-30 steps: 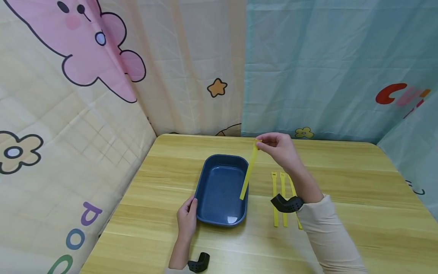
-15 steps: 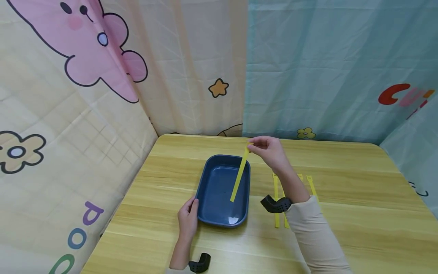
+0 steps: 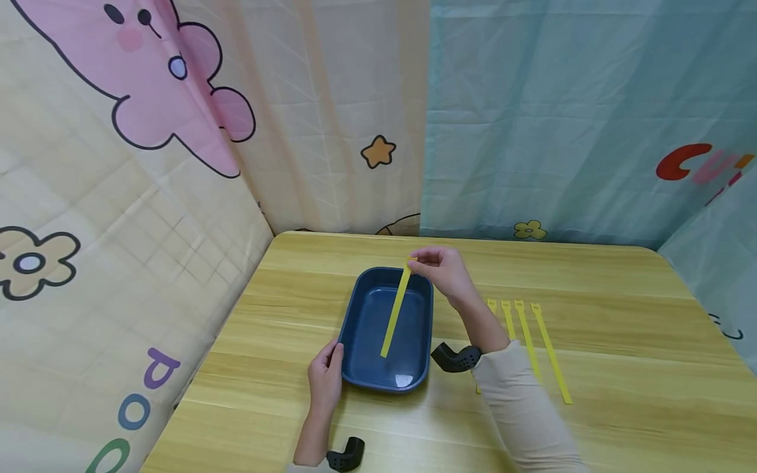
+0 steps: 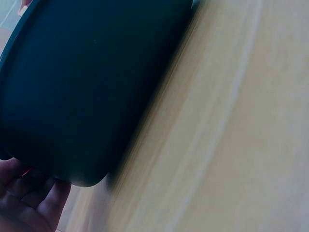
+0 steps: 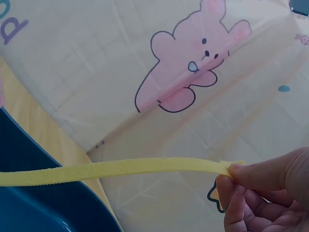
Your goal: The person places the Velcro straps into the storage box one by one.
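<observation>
My right hand [image 3: 443, 270] pinches a yellow hook-and-loop cable tie [image 3: 395, 315] by its head between thumb and index finger. The tie slants down over the dark blue tray [image 3: 345, 315], its free tail above the tray floor. In the right wrist view, the same strap [image 5: 120, 166] runs left from the fingertips in a slight bend, across the tray's rim. My left hand [image 3: 325, 378] grips the tray's left side near its front corner. In the left wrist view, fingers [image 4: 55, 203] touch the tray's outer wall [image 4: 87, 96].
Several more yellow cable ties [image 3: 552, 358] lie side by side on the wooden table [image 3: 639, 328], right of the tray, partly hidden by the right forearm. Printed curtains [image 3: 319, 118] close off the back and left. Black wrist mounts [image 3: 457, 358] sit on both wrists.
My right hand has moved left and slightly nearer with the cable tie, from the tray's right edge to over its middle. My left hand stays on the tray.
</observation>
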`<state>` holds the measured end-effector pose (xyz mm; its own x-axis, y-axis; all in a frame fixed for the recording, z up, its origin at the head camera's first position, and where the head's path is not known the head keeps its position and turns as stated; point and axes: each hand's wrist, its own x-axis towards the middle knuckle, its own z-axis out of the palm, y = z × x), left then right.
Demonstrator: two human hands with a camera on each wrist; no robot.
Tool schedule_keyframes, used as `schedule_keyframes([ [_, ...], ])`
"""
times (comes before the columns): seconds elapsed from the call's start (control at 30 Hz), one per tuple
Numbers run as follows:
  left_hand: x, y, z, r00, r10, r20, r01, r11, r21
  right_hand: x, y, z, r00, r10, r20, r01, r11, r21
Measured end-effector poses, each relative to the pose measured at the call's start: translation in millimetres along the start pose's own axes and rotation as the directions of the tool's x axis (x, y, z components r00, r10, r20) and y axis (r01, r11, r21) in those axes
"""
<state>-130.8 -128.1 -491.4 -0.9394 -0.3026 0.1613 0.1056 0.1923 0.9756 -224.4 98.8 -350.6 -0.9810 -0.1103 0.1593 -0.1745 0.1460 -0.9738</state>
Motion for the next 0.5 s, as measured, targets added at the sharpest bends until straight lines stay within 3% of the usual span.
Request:
schedule_keyframes([
  [0.5,-0.4,1.6,-0.8,1.0,0.002,-0.009,-0.002,1.0,-0.016,9.2,25.3,30.7,0.99,0.125,0.065,-0.129,0.99,0.061],
])
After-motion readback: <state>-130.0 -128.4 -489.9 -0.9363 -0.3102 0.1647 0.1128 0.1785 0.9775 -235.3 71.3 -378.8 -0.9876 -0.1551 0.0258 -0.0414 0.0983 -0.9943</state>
